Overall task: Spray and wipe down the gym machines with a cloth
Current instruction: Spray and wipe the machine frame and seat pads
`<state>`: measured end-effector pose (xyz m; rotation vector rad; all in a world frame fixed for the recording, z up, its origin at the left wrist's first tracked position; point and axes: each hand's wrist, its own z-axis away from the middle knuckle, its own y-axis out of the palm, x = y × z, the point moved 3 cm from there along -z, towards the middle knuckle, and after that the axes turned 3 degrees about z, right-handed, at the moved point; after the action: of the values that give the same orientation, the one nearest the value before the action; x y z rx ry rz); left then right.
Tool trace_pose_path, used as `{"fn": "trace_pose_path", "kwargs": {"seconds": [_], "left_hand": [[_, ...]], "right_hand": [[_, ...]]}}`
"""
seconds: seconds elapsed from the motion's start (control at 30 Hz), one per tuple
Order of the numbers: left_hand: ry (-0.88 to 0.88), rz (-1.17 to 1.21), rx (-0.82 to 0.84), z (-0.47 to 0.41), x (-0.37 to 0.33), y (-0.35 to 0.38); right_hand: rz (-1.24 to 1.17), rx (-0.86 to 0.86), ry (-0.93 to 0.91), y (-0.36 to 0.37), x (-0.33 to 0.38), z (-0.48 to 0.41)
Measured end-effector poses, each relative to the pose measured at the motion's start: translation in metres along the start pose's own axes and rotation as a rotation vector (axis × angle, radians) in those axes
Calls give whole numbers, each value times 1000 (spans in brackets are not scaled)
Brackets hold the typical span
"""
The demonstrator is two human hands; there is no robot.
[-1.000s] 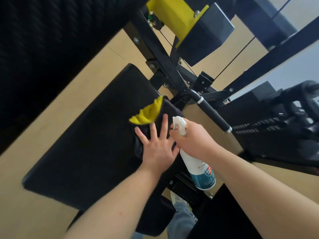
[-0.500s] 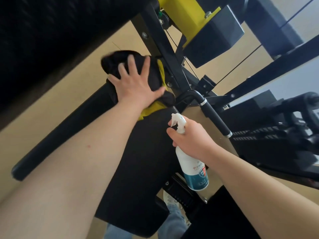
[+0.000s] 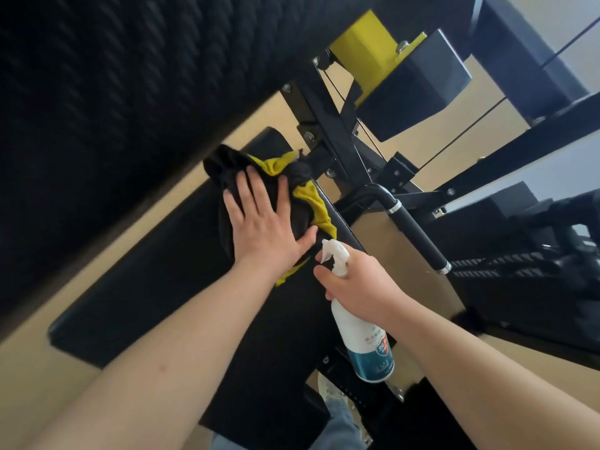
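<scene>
No legible text recorded. The spray bottle bears a label with small red print and a red-and-blue shield emblem. All characters are too blurred to read.

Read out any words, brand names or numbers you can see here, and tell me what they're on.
On the spray bottle in the right hand, white part of the label: small red print, too blurred to read.
Same label, red and blue shield badge: characters too blurred to read.
Same label, teal band: pale large characters, unreadable.
On the cloth, the black pad and the machine frame: no text shows.
</scene>
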<state>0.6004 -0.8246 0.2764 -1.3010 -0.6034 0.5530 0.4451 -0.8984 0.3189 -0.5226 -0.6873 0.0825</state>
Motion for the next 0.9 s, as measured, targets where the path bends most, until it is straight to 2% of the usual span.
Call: {"fn": "trace_pose_path", "kwargs": {"seconds": [0.1, 0.2, 0.33, 0.4, 0.73, 0.9], "left_hand": [[23, -17, 16, -42, 10, -16], [-28, 64, 8, -72, 12, -27], [-96, 142, -135, -67, 1, -24], [-99, 134, -128, -50, -9, -14], [141, 67, 89, 49, -80, 33], [273, 107, 129, 100, -121, 66]], "right_hand": [[-17, 1, -7, 0, 6, -5], [-49, -43, -11, -1, 8, -10], [-62, -63, 29, -7, 2, -13], [-71, -88, 38, -11, -2, -12], [-41, -114, -21, -29, -35, 15], [-24, -124, -32, -26, -63, 30]]}}
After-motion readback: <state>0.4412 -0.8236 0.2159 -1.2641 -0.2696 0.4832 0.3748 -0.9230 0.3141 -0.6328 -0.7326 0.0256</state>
